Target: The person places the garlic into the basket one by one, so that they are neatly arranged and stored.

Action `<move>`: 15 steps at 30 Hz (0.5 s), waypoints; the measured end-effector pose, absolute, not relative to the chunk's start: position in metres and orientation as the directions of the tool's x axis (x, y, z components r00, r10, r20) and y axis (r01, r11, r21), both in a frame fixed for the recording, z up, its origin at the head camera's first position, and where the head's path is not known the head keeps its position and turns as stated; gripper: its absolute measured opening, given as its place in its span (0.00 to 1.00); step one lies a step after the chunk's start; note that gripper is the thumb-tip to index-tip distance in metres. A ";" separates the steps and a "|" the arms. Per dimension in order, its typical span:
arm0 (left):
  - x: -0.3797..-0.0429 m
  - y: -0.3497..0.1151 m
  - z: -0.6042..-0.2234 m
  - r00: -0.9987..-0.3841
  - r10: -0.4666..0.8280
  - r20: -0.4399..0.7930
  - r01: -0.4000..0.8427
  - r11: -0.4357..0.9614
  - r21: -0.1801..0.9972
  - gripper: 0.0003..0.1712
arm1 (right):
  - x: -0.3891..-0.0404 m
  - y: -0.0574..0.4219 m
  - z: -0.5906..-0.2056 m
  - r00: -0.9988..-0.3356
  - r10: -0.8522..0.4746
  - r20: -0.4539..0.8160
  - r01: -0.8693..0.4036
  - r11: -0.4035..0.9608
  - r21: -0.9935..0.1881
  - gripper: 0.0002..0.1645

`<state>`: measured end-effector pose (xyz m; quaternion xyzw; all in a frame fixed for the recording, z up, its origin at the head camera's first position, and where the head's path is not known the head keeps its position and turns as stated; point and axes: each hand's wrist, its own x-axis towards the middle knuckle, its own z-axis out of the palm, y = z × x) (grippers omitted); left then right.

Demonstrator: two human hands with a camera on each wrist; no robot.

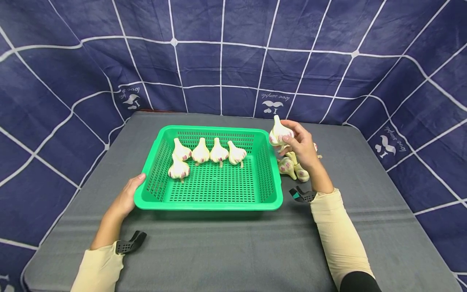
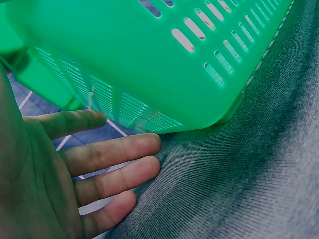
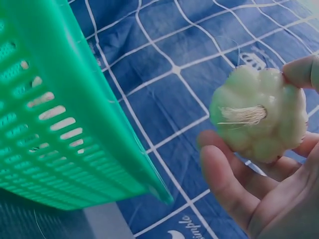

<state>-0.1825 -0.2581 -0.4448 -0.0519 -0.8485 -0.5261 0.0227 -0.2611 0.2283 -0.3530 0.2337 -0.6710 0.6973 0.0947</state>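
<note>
A green plastic basket (image 1: 215, 205) stands on the grey cloth, with several garlic bulbs (image 1: 201, 151) along its back and left side. At the basket's left rim is my left hand (image 1: 128, 194); in the left wrist view its fingers (image 2: 117, 152) are extended beside the basket wall. My right hand (image 1: 302, 145) holds a garlic bulb (image 1: 279, 132) just beyond the right rim, stem up. The right wrist view shows the root tuft of this garlic bulb (image 3: 243, 114) between thumb and fingers. Below the right hand lie more garlic bulbs (image 1: 287, 167), partly hidden by it.
The grey cloth (image 1: 219, 247) covers the table. Blue fabric with white lines (image 1: 240, 65) hangs behind it and at both sides. The loose garlic lies close to the basket's right wall.
</note>
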 end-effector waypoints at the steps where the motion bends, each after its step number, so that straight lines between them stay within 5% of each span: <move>1: -0.183 -0.258 -0.445 -0.994 0.064 0.093 0.112 0.441 0.890 0.29 | -0.261 0.227 -0.353 -0.872 -0.196 0.448 -0.441 -0.082 -0.894 0.28; 15: -0.180 -0.258 -0.443 -0.997 0.065 0.031 0.058 0.465 0.883 0.34 | -0.260 0.206 -0.352 -0.851 -0.355 0.387 -0.310 -0.255 -0.916 0.26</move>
